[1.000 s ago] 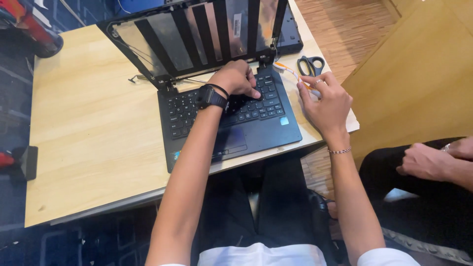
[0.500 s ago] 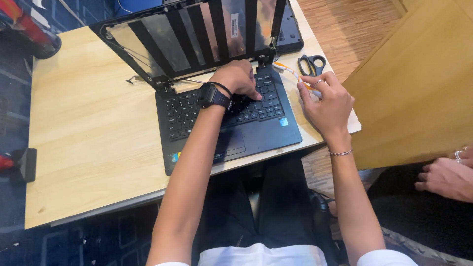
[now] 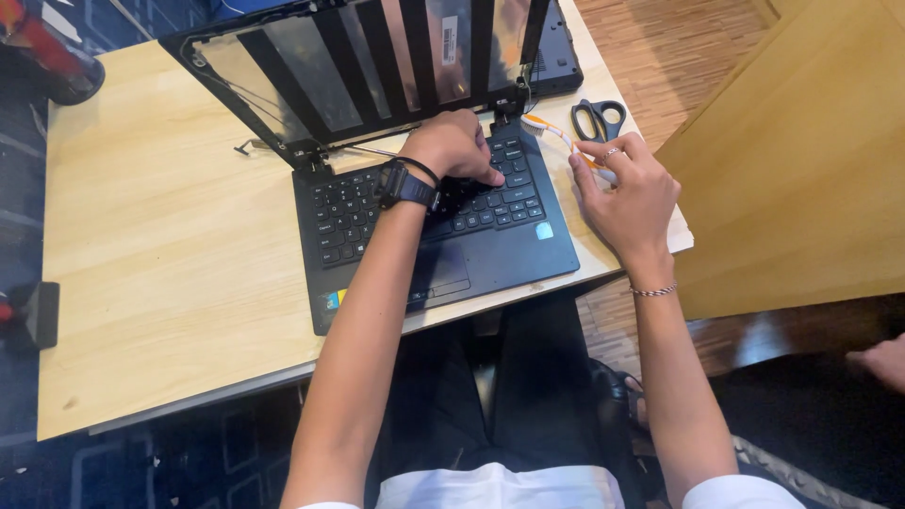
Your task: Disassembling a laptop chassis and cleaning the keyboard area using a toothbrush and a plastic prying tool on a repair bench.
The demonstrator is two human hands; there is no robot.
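At centre frame, the left hand (image 3: 457, 146) rested with fingers curled on the keyboard of the black open laptop (image 3: 424, 221). To its right, the right hand (image 3: 627, 193) pinched an orange-and-white tool (image 3: 551, 132). Black-handled scissors (image 3: 599, 118) lay just beyond.

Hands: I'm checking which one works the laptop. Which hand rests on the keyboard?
The left hand, with the black wristwatch, lies on the keyboard. The right hand is off the laptop, beside the black scissors.
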